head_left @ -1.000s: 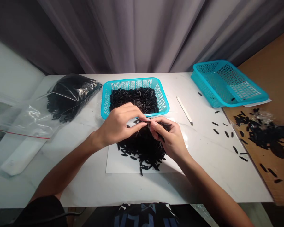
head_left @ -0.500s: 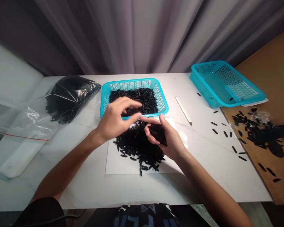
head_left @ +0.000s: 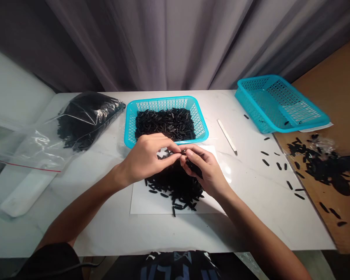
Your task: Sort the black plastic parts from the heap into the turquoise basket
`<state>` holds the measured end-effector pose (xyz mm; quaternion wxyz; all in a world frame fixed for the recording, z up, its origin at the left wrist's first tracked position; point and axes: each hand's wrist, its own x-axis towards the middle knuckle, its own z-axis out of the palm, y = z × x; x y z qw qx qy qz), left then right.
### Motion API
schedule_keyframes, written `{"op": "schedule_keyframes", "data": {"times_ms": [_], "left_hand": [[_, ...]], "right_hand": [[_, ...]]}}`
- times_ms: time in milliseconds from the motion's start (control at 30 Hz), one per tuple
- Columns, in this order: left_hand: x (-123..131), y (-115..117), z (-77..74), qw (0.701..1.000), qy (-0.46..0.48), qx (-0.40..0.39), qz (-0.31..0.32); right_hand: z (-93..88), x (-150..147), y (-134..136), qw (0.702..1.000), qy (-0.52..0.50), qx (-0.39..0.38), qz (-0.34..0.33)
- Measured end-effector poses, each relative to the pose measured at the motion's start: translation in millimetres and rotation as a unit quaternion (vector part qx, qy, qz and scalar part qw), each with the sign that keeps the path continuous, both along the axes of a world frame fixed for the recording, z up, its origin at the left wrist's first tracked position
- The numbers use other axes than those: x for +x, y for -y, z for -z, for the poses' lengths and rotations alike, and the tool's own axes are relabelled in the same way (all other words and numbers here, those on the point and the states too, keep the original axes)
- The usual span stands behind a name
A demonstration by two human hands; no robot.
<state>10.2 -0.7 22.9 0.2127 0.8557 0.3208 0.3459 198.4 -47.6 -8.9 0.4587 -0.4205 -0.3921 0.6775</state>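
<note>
A heap of small black plastic pieces (head_left: 175, 186) lies on a white sheet (head_left: 142, 202) in front of me. Above it my left hand (head_left: 147, 157) pinches thumb and forefinger together at one black piece, meeting the fingertips of my right hand (head_left: 205, 169). My right hand is curled around a bunch of black pieces (head_left: 196, 168). Just behind both hands stands a turquoise basket (head_left: 130, 120) filled with the same black pieces.
A clear plastic bag of black pieces (head_left: 84, 116) lies at the left, a flat empty bag (head_left: 23, 155) beside it. A second turquoise basket (head_left: 280, 103) sits tilted at the right, a white stick (head_left: 226, 135) near it. Loose black pieces (head_left: 317, 163) scatter over the brown board.
Half a second ago my left hand was spread open over the basket's front rim. It has come back down and pinched at my right hand's fingertips.
</note>
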Motion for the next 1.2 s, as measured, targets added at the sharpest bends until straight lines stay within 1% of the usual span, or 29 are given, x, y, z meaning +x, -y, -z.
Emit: {"op": "schedule_keyframes", "data": {"times_ms": [133,300,533,667,833,1200], "left_hand": [[-0.5,1.6,-4.8,1.0,0.001,0.015,-0.025],[-0.3,1.2,-6.3,1.0,0.009,-0.005,-0.018],[-1.8,-2.2,-5.2,0.999,0.029,0.021,-0.01],[-2.3,-2.2,-5.5,0.998,0.044,0.032,-0.007],[-3.2,-1.0,-6.0,0.998,0.06,0.028,-0.009],[-2.9,-2.0,-6.1,0.998,0.068,0.013,-0.001]], "right_hand": [[4.3,1.4,-1.1,0.998,0.023,0.034,0.037],[4.5,1.8,-0.2,0.997,0.028,0.05,0.047],[-0.5,2.4,1.5,0.997,0.016,0.049,0.056],[-0.3,3.3,1.8,0.997,0.012,0.053,0.058],[2.1,3.9,2.1,0.996,0.015,0.065,0.061],[1.5,3.4,2.3,0.996,0.003,0.055,0.073]]}}
